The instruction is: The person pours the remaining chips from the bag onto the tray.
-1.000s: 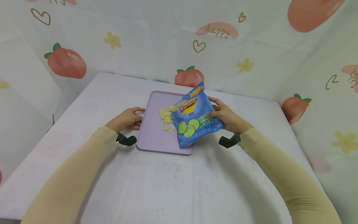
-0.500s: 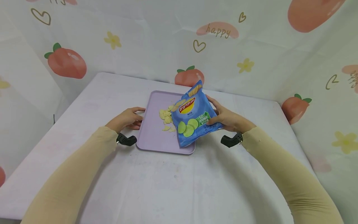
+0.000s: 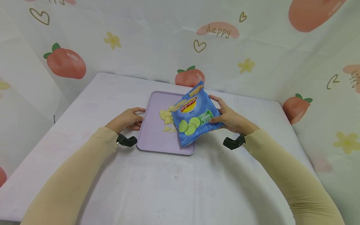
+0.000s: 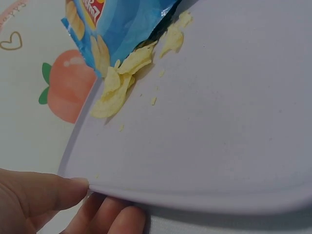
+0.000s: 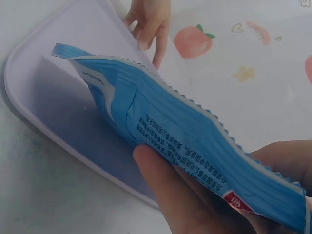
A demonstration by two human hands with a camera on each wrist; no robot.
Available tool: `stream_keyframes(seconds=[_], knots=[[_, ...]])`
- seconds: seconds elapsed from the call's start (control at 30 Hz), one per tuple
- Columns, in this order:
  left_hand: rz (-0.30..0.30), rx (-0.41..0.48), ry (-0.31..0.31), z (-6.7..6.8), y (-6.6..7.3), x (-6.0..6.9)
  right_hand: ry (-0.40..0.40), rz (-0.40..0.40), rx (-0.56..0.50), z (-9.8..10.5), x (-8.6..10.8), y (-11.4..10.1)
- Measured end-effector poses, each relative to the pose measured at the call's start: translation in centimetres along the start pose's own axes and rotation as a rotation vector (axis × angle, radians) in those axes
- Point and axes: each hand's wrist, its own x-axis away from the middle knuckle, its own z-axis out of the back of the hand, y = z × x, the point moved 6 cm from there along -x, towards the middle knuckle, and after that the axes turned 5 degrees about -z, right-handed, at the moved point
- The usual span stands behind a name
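A blue bag of potato chips (image 3: pixel 191 112) is tilted over the right side of a pale purple tray (image 3: pixel 157 143). My right hand (image 3: pixel 232 118) grips the bag's right end, thumb on the front and the other fingers behind it. Potato chips (image 3: pixel 166 117) lie in a small heap on the tray at the bag's lower left edge; in the left wrist view, chips (image 4: pixel 114 92) touch the bag's mouth and crumbs lie near them. With my left hand (image 3: pixel 126 120) I hold the tray's left rim, the thumb (image 4: pixel 63 192) on top and fingers curled beneath.
The tray lies on a white table (image 3: pixel 168 187). Behind it hangs a pale cloth (image 3: pixel 157 47) printed with peaches, hearts and flowers. Each wrist wears a black camera mount, such as the right mount (image 3: pixel 233 142).
My right hand has shifted slightly to the right along the bag's end, and the bag has tilted a little. The left hand, tray and visible chips stay about where they were.
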Motion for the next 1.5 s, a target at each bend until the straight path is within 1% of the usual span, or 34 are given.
stream_keyframes(seconds=[0.23, 0.5, 0.73, 0.9, 1.27, 1.5], knots=[[-0.011, 0.0, -0.003, -0.1, 0.0, -0.1, -0.009, 0.033, -0.004, 0.0, 0.3, -0.5], [-0.009, -0.015, 0.011, -0.1, 0.2, -0.1, -0.012, 0.058, -0.018, 0.0, 0.6, -1.2], [-0.005, -0.011, 0.012, -0.1, 0.3, 0.0, -0.024, 0.067, -0.048, 0.0, 0.8, -1.4], [-0.014, -0.005, 0.003, -0.1, 0.2, 0.0, -0.031, 0.071, -0.058, -0.1, 0.9, -1.6], [-0.01, -0.013, -0.002, -0.1, 0.2, 0.1, -0.05, 0.094, -0.057, -0.3, 1.1, -2.0], [-0.013, -0.003, -0.008, -0.1, 0.2, 0.1, -0.067, 0.109, -0.06, -0.3, 1.3, -2.4]])
